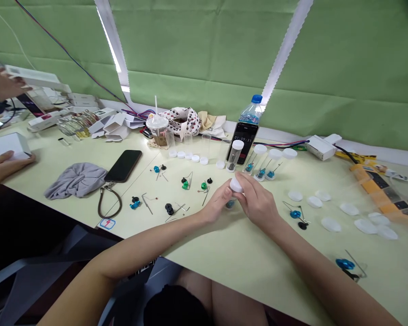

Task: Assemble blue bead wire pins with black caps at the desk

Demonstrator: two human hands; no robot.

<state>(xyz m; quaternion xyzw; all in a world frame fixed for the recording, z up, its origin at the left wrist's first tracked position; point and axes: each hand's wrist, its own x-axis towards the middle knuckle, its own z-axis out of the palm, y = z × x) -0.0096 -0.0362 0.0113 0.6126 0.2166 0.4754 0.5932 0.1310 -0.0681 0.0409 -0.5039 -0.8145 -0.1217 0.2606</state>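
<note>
Across the pale worktop (pixel 241 253), as I see it from nearby, two bare forearms reach in from opposite sides and converge. Steady the forearms low before applying force. Keep the knuckles away from the capped tubes (pixel 234 157) standing just beyond the hands; they look tall and light enough to topple.

The left hand (pixel 215 207) and the right hand (pixel 260 199) are together, clamped on one workpiece. The left comes in from the side, curled about the body, thumb raised near the top. The right arches over from the opposite side, index finger and thumb at the edge of the top. Contact on the underside is hidden.

The clear tube (pixel 231 200) is between the hands, top end up and slightly tilted. Whether its base touches the worktop, I cannot tell. Grip the wall evenly, without squeezing it out of round, and bring it upright.

The white cap (pixel 236 185) is uppermost, at the right fingertips. Keep it square to the tube, spread pressure evenly, and inspect the whole rim for a gap.

The blue piece (pixel 230 205) shows low in the tube. Keep it below the rim to avoid trapping it.
</note>
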